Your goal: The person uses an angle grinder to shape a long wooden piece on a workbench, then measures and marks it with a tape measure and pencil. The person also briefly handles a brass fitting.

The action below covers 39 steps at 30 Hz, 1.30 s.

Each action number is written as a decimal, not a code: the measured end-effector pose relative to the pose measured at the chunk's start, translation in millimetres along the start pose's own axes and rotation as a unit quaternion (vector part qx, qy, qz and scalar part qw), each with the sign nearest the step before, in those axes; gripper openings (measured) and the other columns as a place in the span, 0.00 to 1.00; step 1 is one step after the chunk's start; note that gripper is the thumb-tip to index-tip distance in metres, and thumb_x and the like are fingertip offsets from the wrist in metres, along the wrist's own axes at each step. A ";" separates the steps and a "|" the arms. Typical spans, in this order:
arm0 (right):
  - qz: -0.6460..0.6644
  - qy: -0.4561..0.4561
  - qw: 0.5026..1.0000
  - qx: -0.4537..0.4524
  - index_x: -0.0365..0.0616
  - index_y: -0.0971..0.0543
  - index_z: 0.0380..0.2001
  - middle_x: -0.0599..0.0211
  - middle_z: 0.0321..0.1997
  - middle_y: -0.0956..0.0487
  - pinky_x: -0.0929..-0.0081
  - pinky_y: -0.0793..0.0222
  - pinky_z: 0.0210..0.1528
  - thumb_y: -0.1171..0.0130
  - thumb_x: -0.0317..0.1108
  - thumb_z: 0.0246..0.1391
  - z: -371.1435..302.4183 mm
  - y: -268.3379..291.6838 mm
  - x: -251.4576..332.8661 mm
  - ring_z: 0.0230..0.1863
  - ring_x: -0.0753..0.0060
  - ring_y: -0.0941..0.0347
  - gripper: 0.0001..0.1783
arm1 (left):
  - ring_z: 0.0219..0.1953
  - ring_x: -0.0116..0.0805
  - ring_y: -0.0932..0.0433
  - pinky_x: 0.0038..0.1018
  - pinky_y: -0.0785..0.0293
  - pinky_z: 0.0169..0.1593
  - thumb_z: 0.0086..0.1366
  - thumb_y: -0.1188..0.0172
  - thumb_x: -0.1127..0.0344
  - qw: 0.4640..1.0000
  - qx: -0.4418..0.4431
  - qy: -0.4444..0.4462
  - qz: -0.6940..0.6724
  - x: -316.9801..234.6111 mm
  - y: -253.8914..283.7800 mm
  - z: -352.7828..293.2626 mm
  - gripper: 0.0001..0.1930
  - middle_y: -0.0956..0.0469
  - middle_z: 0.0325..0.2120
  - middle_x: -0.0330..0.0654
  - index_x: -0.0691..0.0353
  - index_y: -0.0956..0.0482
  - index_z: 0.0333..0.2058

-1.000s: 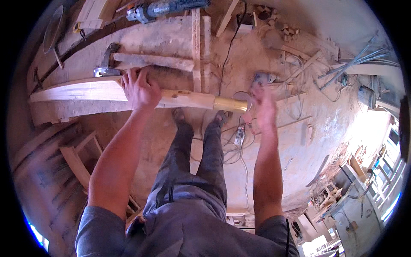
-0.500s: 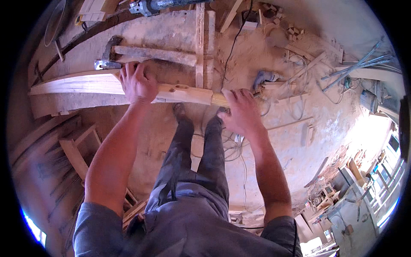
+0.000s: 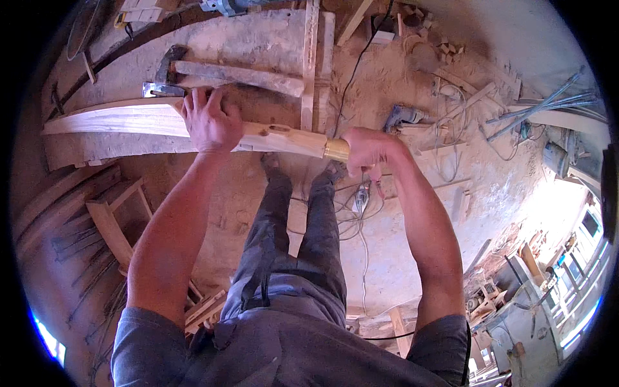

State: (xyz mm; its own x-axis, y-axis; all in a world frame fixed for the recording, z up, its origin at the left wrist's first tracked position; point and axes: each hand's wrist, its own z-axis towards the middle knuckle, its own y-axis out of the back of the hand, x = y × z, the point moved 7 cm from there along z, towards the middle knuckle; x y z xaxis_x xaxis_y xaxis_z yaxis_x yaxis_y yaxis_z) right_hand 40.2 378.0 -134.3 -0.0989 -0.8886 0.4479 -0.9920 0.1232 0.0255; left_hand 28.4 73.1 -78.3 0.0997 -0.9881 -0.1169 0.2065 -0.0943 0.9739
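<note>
Pale timber [image 3: 293, 139] runs beneath the left hand [image 3: 215, 122], which grips it from above. Its gold-coloured sleeve [image 3: 336, 149] juts leftward from the right hand [image 3: 371, 151], curled around it.

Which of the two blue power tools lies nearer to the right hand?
The drill-shaped tool, just beyond the right hand; the other tool is cut off by the picture's top edge.

Tool [image 3: 238, 76] blocking beyond beam [image 3: 122, 119], near side open (seemingly)
</note>
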 end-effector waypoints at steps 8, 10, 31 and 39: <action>-0.250 0.137 0.857 -0.429 0.37 0.20 0.34 0.46 0.31 0.16 0.54 0.21 0.39 0.30 0.32 0.40 -40.7 -15.1 35.5 0.36 0.46 0.16 0.17 | 0.52 0.54 0.28 0.50 0.34 0.60 0.58 0.40 0.63 1.000 0.010 0.010 -0.019 6.3 1.6 -3.0 0.15 0.24 0.44 0.48 0.57 0.14 0.42; -0.255 0.108 0.852 -0.445 0.37 0.21 0.33 0.44 0.31 0.16 0.50 0.21 0.40 0.30 0.33 0.43 -27.7 -18.4 35.5 0.36 0.45 0.16 0.15 | 0.53 0.54 0.28 0.50 0.34 0.60 0.58 0.40 0.63 0.999 0.004 0.012 -0.029 7.3 0.3 -0.7 0.14 0.24 0.44 0.48 0.57 0.14 0.42; -0.198 0.075 0.893 -0.397 0.36 0.19 0.40 0.47 0.35 0.15 0.49 0.20 0.42 0.31 0.32 0.42 -27.9 -18.0 28.6 0.39 0.45 0.15 0.19 | 0.52 0.53 0.28 0.49 0.34 0.59 0.56 0.40 0.64 1.000 0.011 0.001 0.001 2.7 1.0 -2.8 0.13 0.24 0.45 0.46 0.57 0.14 0.40; -0.176 0.061 0.937 -0.295 0.39 0.14 0.33 0.49 0.33 0.14 0.53 0.18 0.41 0.34 0.29 0.42 -27.4 -3.4 33.5 0.37 0.47 0.14 0.11 | 0.53 0.54 0.28 0.51 0.35 0.62 0.57 0.40 0.65 1.000 0.022 -0.002 0.007 4.3 -0.6 -2.1 0.13 0.25 0.47 0.47 0.57 0.14 0.40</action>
State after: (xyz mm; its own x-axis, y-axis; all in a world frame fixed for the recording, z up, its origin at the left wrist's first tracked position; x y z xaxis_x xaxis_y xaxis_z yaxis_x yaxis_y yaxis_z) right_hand 42.4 359.8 -94.9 0.2722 -0.8671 0.4171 -0.7420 0.0868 0.6647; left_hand 30.8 69.1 -79.8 0.0978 -0.9899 -0.1022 0.1618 -0.0855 0.9831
